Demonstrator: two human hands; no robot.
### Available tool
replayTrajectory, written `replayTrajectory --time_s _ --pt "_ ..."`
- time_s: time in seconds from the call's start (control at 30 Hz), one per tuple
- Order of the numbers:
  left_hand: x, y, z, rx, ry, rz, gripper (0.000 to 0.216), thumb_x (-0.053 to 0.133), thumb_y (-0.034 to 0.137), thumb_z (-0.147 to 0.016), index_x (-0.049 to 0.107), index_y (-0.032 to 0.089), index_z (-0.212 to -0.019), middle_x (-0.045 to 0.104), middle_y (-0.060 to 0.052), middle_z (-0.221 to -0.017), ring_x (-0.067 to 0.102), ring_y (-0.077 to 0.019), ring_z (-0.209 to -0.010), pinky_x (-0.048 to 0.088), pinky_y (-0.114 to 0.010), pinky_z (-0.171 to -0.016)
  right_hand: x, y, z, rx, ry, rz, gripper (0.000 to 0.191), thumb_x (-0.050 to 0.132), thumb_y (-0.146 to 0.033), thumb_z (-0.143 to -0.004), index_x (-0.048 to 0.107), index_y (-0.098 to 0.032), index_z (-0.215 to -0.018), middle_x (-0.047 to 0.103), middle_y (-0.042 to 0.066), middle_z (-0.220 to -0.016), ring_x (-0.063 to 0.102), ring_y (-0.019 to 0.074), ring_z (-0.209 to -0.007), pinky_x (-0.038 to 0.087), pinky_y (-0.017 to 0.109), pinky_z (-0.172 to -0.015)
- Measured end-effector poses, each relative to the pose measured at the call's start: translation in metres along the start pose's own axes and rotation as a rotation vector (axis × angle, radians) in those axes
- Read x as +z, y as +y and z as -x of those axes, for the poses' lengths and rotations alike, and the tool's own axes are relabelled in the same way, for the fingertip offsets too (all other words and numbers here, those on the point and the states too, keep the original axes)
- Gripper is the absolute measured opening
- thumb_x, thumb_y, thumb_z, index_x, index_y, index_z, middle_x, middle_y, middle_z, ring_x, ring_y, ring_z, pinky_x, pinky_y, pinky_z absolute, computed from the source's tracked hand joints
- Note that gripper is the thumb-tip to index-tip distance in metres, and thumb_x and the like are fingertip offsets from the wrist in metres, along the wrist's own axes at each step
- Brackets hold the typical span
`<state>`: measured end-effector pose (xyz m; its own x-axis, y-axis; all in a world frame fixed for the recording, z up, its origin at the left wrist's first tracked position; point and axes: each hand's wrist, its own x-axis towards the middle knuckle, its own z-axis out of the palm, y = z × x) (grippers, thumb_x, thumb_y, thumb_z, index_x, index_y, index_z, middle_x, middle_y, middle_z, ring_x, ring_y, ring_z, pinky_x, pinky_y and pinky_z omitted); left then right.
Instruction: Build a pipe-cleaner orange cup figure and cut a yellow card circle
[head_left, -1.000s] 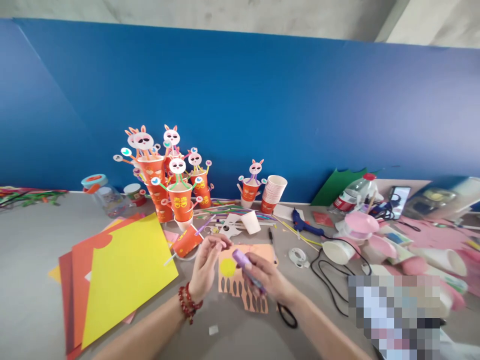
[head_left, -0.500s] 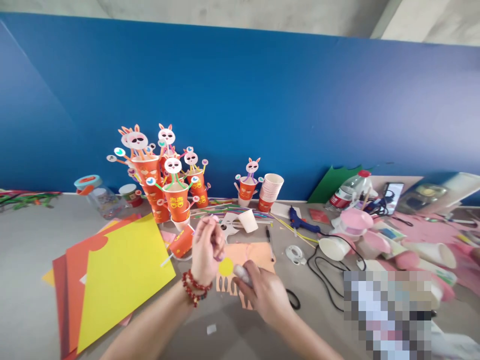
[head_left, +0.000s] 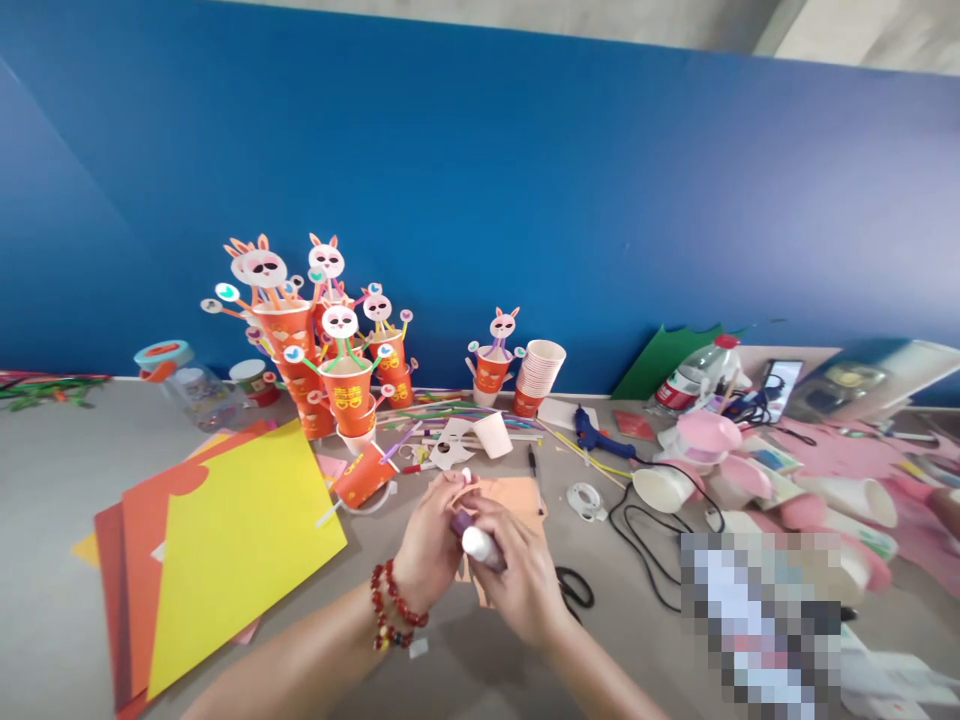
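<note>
In my right hand (head_left: 521, 565) is a white tube (head_left: 482, 548) that looks like a glue stick, its rounded end facing me. My left hand (head_left: 431, 535), wearing red bead bracelets at the wrist, is closed on a small purple-ended piece (head_left: 460, 521); most of it is hidden by fingers. A white tip shows above the left fingertips. Both hands meet over a pale orange sheet (head_left: 517, 492) on the table, partly covered by them. Black scissors handles (head_left: 576, 592) lie beside my right wrist.
Decorated red paper cups (head_left: 349, 385) with rabbit faces stand at back left. Yellow paper (head_left: 255, 540) tops other sheets at left. Near the cup stack (head_left: 540, 372) lies a blue glue gun (head_left: 600, 440); its cord loops rightward. Pink-and-white cups (head_left: 709, 435) and a bottle (head_left: 694, 375) crowd the right.
My hands have come together, the left shifting right and down. The yellow round spot between them is no longer visible, and the white tube now touches or nearly touches the purple piece.
</note>
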<state>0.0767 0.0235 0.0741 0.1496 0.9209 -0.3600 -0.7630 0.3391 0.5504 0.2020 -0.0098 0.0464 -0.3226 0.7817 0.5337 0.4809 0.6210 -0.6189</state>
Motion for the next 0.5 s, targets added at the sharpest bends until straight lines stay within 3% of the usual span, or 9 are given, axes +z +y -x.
replayTrajectory --time_s 0.23,0.37,0.5 --pt "-0.015 -0.005 -0.001 -0.179 0.001 0.089 0.001 0.061 0.014 -0.082 0.062 0.014 -0.083 0.064 -0.003 -0.083 0.058 -0.0109 -0.062 0.048 -0.024 -0.06 -0.003 0.007 0.012 0.079 -0.069 0.008 0.029 0.053 -0.011 -0.089 0.048 -0.025 -0.114 0.061 0.01 -0.123 0.061 0.0248 -0.113 0.051 0.035 -0.091" --pt "-0.018 -0.009 -0.001 -0.173 -0.036 0.13 0.003 0.062 0.012 -0.082 0.063 0.014 -0.08 0.064 -0.004 -0.083 0.06 -0.0133 -0.071 0.05 -0.025 -0.065 -0.005 0.006 0.015 0.109 -0.068 -0.021 0.035 0.051 -0.011 -0.09 0.045 -0.024 -0.122 0.057 0.011 -0.125 0.057 0.0235 -0.118 0.049 0.034 -0.095" --pt "-0.021 -0.008 -0.001 -0.109 -0.04 0.163 0.007 0.066 0.01 -0.079 0.063 0.016 -0.077 0.065 -0.004 -0.09 0.063 -0.0158 -0.086 0.053 -0.029 -0.078 -0.012 0.01 0.017 0.11 -0.037 -0.011 0.028 0.051 -0.016 -0.091 0.049 -0.024 -0.118 0.059 0.009 -0.117 0.059 0.0227 -0.111 0.05 0.032 -0.091"
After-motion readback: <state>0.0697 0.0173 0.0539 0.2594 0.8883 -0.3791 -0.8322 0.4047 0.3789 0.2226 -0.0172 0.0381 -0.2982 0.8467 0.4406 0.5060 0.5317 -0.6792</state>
